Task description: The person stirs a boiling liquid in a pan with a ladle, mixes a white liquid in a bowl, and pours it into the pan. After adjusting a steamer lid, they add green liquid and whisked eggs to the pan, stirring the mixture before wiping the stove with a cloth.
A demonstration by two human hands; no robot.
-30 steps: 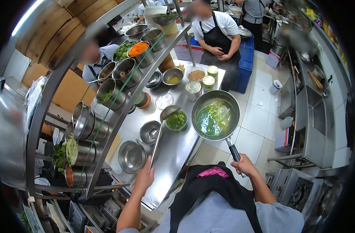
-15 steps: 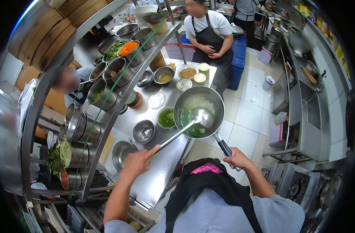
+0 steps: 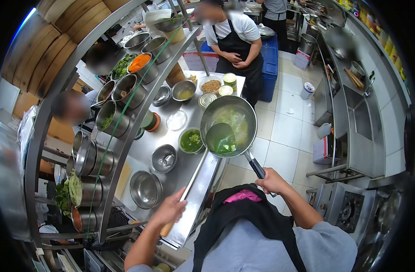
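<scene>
My right hand (image 3: 272, 181) is closed around the black handle of a metal saucepan (image 3: 250, 124), which is tilted at the edge of the steel table. Pale broth with green leaves lies inside it. In my left hand (image 3: 170, 209) is the long shaft of a ladle (image 3: 199, 170). The ladle's bowl is inside the pan, holding green soup. Just left of the pan stands a metal bowl of green soup (image 3: 191, 140). An empty-looking metal bowl (image 3: 164, 158) and a larger one (image 3: 145, 189) stand nearer my left hand.
A steel shelf (image 3: 141, 102) with pots of vegetables runs along the left. Opened cans (image 3: 207, 100) and a plate of brown food (image 3: 211, 85) stand at the table's far end. A person in a dark apron (image 3: 238, 45) stands beyond it. A stove (image 3: 348, 206) is at right.
The ladle's bowl has turned over from its back showing to holding green soup. My left hand has moved down and slid along the handle. The pan has shifted slightly left.
</scene>
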